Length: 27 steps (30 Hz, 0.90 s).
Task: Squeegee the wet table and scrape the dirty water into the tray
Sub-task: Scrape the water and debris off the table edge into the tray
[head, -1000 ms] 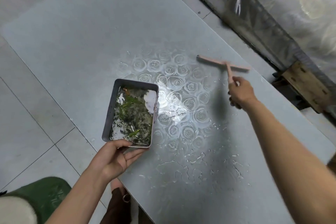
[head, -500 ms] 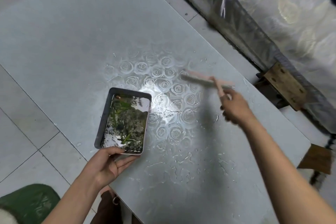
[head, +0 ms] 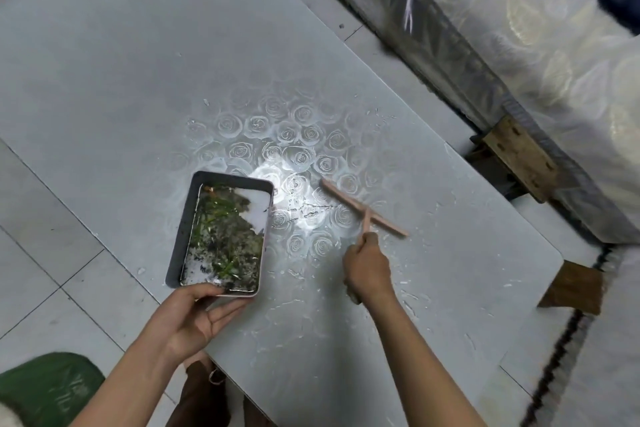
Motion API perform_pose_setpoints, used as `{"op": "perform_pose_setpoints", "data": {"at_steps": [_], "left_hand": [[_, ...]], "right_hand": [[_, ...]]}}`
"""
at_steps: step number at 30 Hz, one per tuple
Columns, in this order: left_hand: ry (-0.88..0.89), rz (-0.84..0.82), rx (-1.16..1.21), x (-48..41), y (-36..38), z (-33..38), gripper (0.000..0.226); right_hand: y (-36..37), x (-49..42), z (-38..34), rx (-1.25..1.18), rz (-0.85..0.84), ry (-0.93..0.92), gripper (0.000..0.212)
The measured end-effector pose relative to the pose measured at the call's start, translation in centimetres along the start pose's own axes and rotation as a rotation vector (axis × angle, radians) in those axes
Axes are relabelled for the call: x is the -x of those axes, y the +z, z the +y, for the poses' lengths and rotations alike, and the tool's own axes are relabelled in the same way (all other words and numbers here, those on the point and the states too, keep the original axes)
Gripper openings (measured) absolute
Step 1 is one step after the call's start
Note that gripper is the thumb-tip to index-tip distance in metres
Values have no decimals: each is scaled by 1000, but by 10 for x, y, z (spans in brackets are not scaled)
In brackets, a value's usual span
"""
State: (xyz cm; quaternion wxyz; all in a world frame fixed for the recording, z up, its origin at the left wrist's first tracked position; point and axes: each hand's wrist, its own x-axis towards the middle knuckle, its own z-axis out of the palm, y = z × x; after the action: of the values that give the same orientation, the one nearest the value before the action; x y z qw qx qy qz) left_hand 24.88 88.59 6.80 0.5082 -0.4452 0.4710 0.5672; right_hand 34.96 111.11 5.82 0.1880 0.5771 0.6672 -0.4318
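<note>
My right hand [head: 369,270] is closed round the handle of the squeegee [head: 360,210], fingers curled tight on it. The blade lies diagonally on the table [head: 121,80], to the right of the tray [head: 183,225] and apart from it, with a glossy wet patch [head: 304,208] between the two. My left hand [head: 194,315] holds the tray by its near end, thumb over the rim and fingers extended beneath. The tray sits just inside the table's near-left edge and already holds murky water and green scraps [head: 225,236]. I cannot tell whether its base rests on the surface or is slightly raised. The step in hand, as I judge it, is a stroke toward the tray. To do it well, hold the blade flat along its full length and lean the handle back. Draw the blade in one steady pull so that no water slips round its ends. Set the tray's long wall low and square to the blade. Avoid jolting the tray, since its contents could slop out.
</note>
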Motion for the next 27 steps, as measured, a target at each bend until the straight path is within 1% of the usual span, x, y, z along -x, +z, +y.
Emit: {"op": "perform_pose_setpoints", "data": {"at_steps": [2, 5, 7, 9, 12, 15, 17, 20, 23, 25, 27], "left_hand": [[0, -3, -3, 4, 2, -1, 40], [-3, -6, -10, 7, 3, -3, 41], [3, -10, -11, 5, 2, -3, 38], [8, -22, -12, 2, 2, -3, 37], [9, -31, -21, -2, 2, -4, 36], [16, -33, -32, -6, 5, -4, 37], [17, -31, -39, -7, 7, -5, 37], [13, -16, -51, -10, 11, -5, 36], [7, -14, -54, -9, 16, -4, 26], [0, -27, -64, -8, 21, -4, 26], [-4, -47, -73, -7, 26, -4, 29]], "right_hand": [[-25, -4, -2, 9, 6, -25, 32], [-82, -33, 2, 47, 149, -104, 25], [-120, -68, 8, -14, 230, -66, 27], [-153, -101, 14, -113, 268, -11, 34], [-177, -133, 21, -211, 334, 7, 41], [-166, -141, 23, -238, 322, 30, 41], [-144, -133, 27, -198, 296, 41, 37], [-102, -100, 35, -96, 250, 5, 30], [-66, -49, 38, -34, 137, -6, 19], [-68, -26, 33, -52, 57, -24, 19], [-89, -28, 20, -14, 88, -92, 19]]}}
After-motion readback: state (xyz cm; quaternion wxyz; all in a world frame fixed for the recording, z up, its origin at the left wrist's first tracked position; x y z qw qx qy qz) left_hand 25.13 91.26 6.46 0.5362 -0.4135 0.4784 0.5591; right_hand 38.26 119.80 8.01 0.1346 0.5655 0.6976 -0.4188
